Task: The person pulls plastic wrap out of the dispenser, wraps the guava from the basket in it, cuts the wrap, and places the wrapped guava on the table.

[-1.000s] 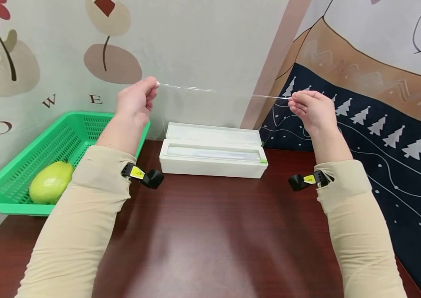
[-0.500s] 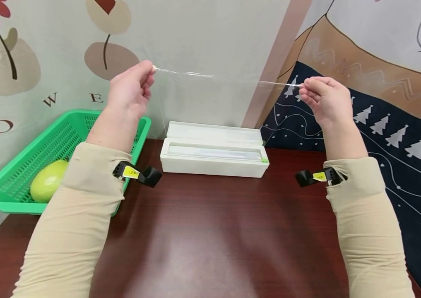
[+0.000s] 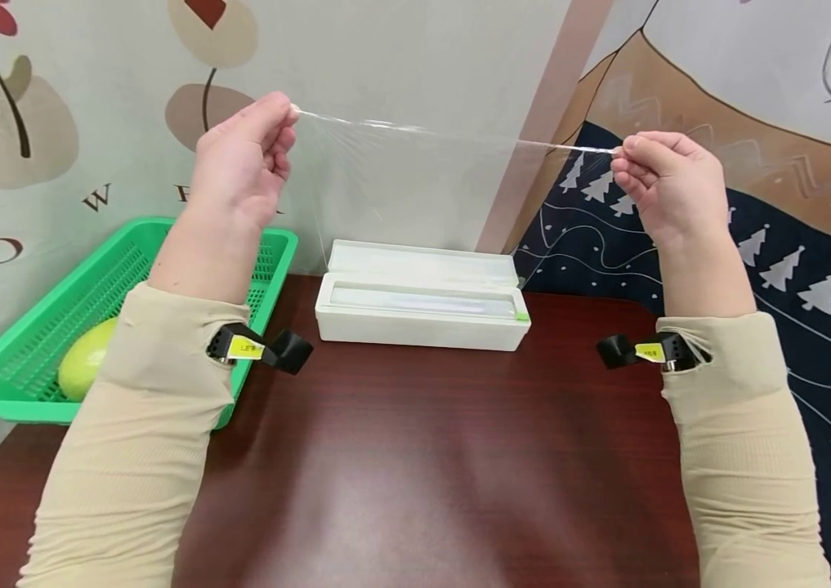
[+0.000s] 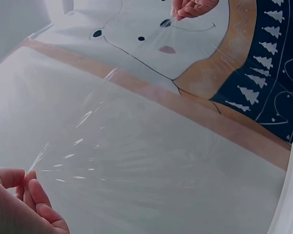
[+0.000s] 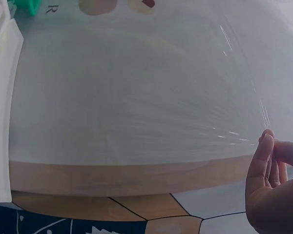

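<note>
A sheet of clear plastic wrap (image 3: 393, 128) is stretched taut between the two hands, its top edge bunched into a bright line. My left hand (image 3: 242, 159) pinches one corner between thumb and fingers, raised above the green basket. The other corner is pinched by my right hand (image 3: 676, 184), up in front of the dark tree-patterned cloth. Below and between them stands the white wrap dispenser box (image 3: 422, 333), lid tilted back, a roll showing through its long opening. From there the film rises to the hands. Shiny creases fan out from the pinched corner in the left wrist view.
On the left a green plastic basket (image 3: 18, 339) holds a yellow-green fruit (image 3: 84, 359), partly hidden by the left sleeve. The dark reddish-brown table (image 3: 415, 474) reaches back to a patterned cloth (image 3: 400, 49) hanging behind. A small black camera sits on each wrist.
Both hands have risen and spread farther apart, drawing more plastic wrap up from the box. The box stays in place. The left sleeve now covers more of the fruit.
</note>
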A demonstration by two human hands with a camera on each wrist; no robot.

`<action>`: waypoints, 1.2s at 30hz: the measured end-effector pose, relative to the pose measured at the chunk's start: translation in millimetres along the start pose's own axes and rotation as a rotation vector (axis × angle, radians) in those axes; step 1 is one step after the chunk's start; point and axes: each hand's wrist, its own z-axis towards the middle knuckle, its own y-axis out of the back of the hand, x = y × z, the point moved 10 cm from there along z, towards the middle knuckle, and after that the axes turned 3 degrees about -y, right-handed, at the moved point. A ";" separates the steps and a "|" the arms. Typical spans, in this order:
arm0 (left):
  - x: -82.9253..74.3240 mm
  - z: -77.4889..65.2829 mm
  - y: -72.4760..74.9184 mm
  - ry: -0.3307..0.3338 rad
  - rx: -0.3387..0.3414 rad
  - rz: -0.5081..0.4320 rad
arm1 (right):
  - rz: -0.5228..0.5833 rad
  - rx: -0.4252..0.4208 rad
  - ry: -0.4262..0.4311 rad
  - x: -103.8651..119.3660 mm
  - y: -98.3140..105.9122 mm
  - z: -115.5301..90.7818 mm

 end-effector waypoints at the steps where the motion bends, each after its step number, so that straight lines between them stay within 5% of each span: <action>1: -1.4 -0.4 -0.5 -0.005 0.007 -0.006 | 0.003 0.003 0.004 1.4 -0.2 -1.1; 7: -11.5 -2.8 -2.6 -0.048 0.071 -0.022 | 0.022 0.032 0.027 7.8 -3.2 -6.1; 11: -21.0 -10.0 -8.8 -0.131 0.212 0.149 | -0.024 0.096 0.038 8.4 -8.0 -11.0; 15: -32.1 -25.4 -21.1 -0.322 0.343 0.732 | -0.142 0.173 0.112 10.9 -15.1 -19.1; 18: -36.8 -36.7 -29.8 -0.502 0.333 1.236 | -0.378 0.135 0.262 20.2 -16.7 -27.7; 21: -38.1 -45.4 -35.3 -0.622 0.306 1.469 | -0.632 0.051 0.389 29.2 -17.3 -35.9; 25: -41.4 -53.2 -36.0 -0.680 0.297 1.496 | -0.768 0.066 0.431 32.8 -18.7 -42.3; 27: -44.8 -58.7 -37.1 -0.744 0.299 1.484 | -0.719 0.142 0.435 33.3 -18.6 -45.0; 30: -49.5 -69.6 -40.5 -0.872 0.314 1.439 | -0.610 0.320 0.447 33.1 -20.6 -50.1; 32: -50.6 -77.8 -43.7 -0.951 0.352 1.399 | -0.444 0.491 0.407 29.5 -22.9 -53.3; 36: -45.9 -87.2 -45.8 -0.979 0.481 1.280 | -0.235 0.755 0.337 21.9 -24.4 -62.7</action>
